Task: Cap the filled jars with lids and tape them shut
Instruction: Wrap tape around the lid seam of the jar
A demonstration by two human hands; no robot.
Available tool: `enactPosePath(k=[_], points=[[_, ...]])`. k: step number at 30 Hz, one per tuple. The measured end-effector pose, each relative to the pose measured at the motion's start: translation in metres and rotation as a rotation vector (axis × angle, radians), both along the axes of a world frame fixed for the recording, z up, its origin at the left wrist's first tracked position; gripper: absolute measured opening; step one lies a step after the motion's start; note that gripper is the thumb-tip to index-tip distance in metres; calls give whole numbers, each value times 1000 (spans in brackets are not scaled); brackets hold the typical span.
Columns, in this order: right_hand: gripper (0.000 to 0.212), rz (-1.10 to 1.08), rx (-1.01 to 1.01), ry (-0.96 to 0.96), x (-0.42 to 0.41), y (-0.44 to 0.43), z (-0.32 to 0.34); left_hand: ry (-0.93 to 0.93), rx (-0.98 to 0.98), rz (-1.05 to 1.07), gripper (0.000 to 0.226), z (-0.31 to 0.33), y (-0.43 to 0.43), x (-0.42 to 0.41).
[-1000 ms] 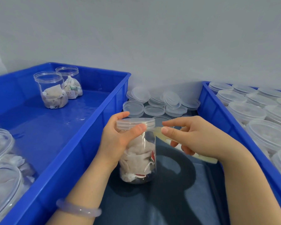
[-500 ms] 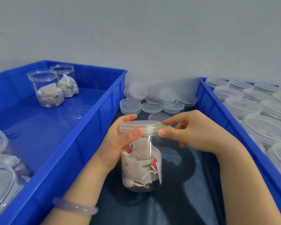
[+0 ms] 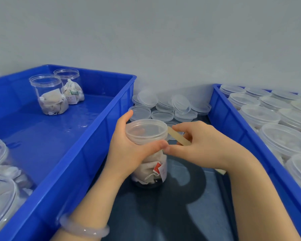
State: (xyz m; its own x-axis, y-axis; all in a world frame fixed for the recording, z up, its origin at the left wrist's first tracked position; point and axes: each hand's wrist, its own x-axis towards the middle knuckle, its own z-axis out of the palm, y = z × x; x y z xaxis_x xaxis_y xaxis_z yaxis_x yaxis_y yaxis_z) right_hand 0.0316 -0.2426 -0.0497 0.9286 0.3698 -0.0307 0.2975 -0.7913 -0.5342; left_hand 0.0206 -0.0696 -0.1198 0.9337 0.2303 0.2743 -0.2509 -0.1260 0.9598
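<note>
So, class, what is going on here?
A person's left hand grips the top of a clear plastic jar of cloth sachets, capped with a translucent lid, on the dark table. The right hand pinches a yellowish tape strip whose end touches the lid's rim. Two uncapped jars wait in the blue plastic crate at left.

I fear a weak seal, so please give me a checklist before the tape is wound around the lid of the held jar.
1. Clear plastic lid sits on the clear filled jar: ok.
2. Left hand grips the jar near its top: ok.
3. Right hand pinches the beige tape strip: ok.
4. Lid screwed fully tight: cannot tell.
5. Tape wound around the lid: not ok, only its end is at the rim.
</note>
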Motion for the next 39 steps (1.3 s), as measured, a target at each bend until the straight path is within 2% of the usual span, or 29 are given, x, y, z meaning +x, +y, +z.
enactPosePath(k=[3, 6, 9, 14, 18, 21, 25, 27, 30, 32, 35, 37, 39], points=[[57, 64, 95, 159, -4, -7, 6, 28, -84, -10, 118, 1, 10, 4], [77, 13, 134, 139, -4, -17, 10, 52, -154, -99, 102, 1, 12, 3], [77, -31, 168, 69, -2, -23, 11, 82, -210, -235, 85, 0, 8, 1], [79, -36, 164, 72, -1, -21, 8, 103, -231, -316, 110, 1, 9, -2], [66, -34, 183, 75, 2, -14, 4, 152, -291, -346, 114, -3, 9, -1], [77, -33, 151, 80, 3, -13, 2, 188, -308, -370, 113, -5, 10, 0], [95, -51, 106, 105, 3, -15, 1, 161, -206, -339, 101, -1, 10, -1], [87, -70, 75, 85, 2, -13, 2, 119, -187, -277, 94, 1, 11, -1], [71, -98, -2, 34, -1, -6, 2, 75, -122, -180, 108, 2, 8, -1], [61, -40, -57, 7, -3, -3, 2, 59, 3, -97, 125, 3, 2, -3], [48, 116, 7, 83, -3, -2, 3, 32, 34, -12, 120, 2, 0, -3], [56, 151, 64, 145, -3, -5, 4, 37, 10, -6, 118, 1, 6, -2], [80, 96, 90, 147, -4, -11, 6, 49, -46, -49, 106, 1, 11, -1]])
